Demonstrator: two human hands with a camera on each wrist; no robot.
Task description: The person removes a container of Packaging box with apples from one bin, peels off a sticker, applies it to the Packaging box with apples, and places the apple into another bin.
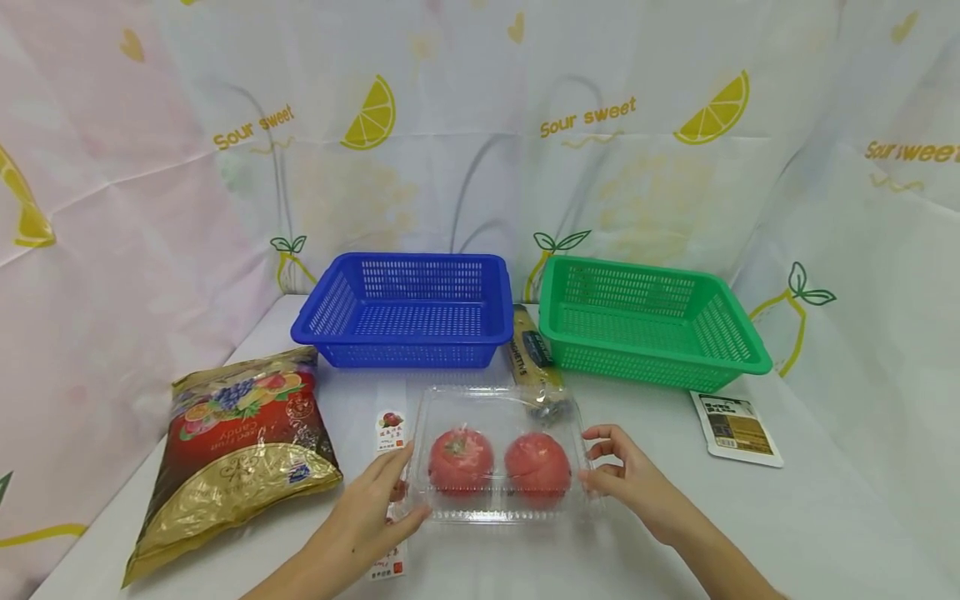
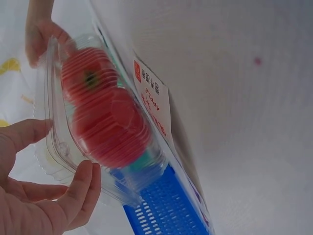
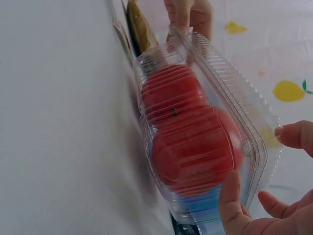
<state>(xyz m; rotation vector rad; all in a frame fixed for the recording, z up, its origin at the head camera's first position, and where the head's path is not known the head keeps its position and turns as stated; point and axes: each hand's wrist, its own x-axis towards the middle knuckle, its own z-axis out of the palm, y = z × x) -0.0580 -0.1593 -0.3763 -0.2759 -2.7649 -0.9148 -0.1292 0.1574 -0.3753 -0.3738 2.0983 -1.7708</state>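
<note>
The clear clamshell box (image 1: 498,454) with two tomatoes (image 1: 461,458) sits on the bench (image 1: 787,517), in front of the blue basket (image 1: 408,310) and green basket (image 1: 648,321). The left hand (image 1: 371,512) and right hand (image 1: 626,475) grip its opposite ends, fingers curled around the edges.

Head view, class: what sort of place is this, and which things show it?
Probably a staged tabletop set for sorting groceries, not a real kitchen: a lemon-print cloth backdrop, empty blue basket and green basket, and both hands holding a clear tomato box beside a candy bag.
</note>
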